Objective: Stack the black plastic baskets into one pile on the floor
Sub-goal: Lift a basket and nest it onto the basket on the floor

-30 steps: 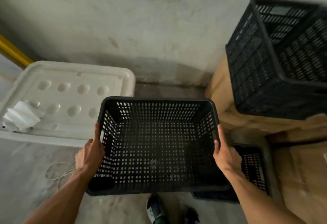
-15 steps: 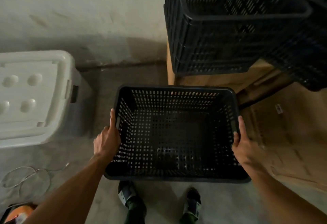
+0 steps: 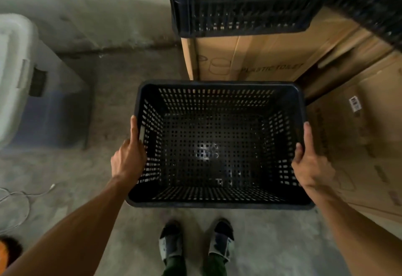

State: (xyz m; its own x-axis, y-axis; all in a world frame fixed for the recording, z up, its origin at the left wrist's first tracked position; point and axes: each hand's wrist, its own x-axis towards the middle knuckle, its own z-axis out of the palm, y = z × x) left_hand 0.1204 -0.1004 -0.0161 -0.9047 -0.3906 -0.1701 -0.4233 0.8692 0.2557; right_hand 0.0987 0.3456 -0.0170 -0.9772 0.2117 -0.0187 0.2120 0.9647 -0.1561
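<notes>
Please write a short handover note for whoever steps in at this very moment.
Left hand: grip shut on the black basket's left rim.
Right hand: grip shut on its right rim.
The basket is empty, held level above the floor, before the feet.
More black baskets rest on the cardboard boxes ahead.
Done: one basket picked up.
Left: set it down, then stack the others into it.

A black perforated basket [image 3: 219, 145] is seen at frame centre, upright, mouth open upward, interior empty, long sides running left to right. More black baskets [image 3: 239, 3] are seen at upper right, blurred, resting on a higher level.
</notes>
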